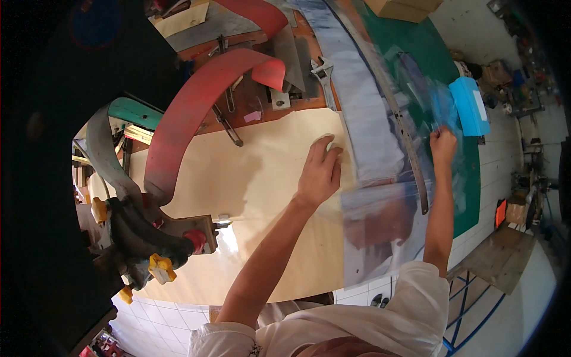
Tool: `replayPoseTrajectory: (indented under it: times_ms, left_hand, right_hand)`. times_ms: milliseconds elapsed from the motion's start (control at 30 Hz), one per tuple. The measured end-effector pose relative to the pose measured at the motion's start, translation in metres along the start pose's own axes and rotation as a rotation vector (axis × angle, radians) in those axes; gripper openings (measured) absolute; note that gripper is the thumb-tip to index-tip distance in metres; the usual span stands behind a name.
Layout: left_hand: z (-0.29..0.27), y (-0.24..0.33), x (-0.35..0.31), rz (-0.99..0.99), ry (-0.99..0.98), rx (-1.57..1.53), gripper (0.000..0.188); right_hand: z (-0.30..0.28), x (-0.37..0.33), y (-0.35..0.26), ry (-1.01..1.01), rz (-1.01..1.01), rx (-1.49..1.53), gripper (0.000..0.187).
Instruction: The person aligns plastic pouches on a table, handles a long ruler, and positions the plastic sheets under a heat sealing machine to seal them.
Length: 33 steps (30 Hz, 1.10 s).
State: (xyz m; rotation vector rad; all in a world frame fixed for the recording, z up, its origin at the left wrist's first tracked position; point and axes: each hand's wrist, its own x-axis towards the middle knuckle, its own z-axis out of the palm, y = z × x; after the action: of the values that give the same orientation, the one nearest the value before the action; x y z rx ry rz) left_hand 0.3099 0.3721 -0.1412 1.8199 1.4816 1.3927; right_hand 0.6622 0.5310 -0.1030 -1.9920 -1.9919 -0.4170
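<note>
Hands: left hand (320,172) flat on tan board (250,178), right hand (443,146) gripping plastic sheet (380,226) edge.

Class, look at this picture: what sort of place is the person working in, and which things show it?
Probably a workshop: a steel adjustable wrench lies on the pale wooden workbench, a clamp with yellow knobs grips its edge, and a long grey metal strip lies across it.

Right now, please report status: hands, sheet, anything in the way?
Left hand flat on the clear plastic sheet's edge. Right hand pinching its far edge. Metal ruler lying across sheet.
</note>
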Motion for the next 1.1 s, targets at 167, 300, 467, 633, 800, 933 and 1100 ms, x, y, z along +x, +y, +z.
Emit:
replayPoseTrajectory:
  times_ms: [167,300,467,633,800,933,1100]
  left_hand:
    - [0.001,0.001,0.000,-0.012,-0.009,0.006,0.026]
    - [0.003,0.001,-0.001,-0.030,-0.014,0.006,0.025]
    - [0.002,0.003,0.001,-0.019,-0.005,0.007,0.024]
    - [0.005,0.002,0.001,-0.028,-0.005,0.015,0.023]
    - [-0.001,0.001,0.000,-0.040,-0.020,0.025,0.024]
    - [0.000,0.003,0.002,-0.067,-0.039,0.000,0.023]
    - [-0.001,0.003,0.004,-0.029,-0.032,0.043,0.022]
  right_hand:
    - [-0.020,-0.003,-0.006,-0.011,0.021,-0.038,0.015]
    - [-0.030,0.005,-0.016,-0.167,0.111,-0.159,0.022]
    - [-0.020,0.053,-0.038,0.077,-0.298,-0.057,0.047]
    - [0.029,0.103,-0.082,-0.005,-0.156,0.078,0.053]
    - [0.042,0.139,-0.149,-0.298,0.056,-0.067,0.052]
    - [0.070,0.161,-0.146,-0.302,0.078,-0.121,0.042]
    - [0.086,0.164,-0.138,-0.246,-0.144,-0.179,0.021]
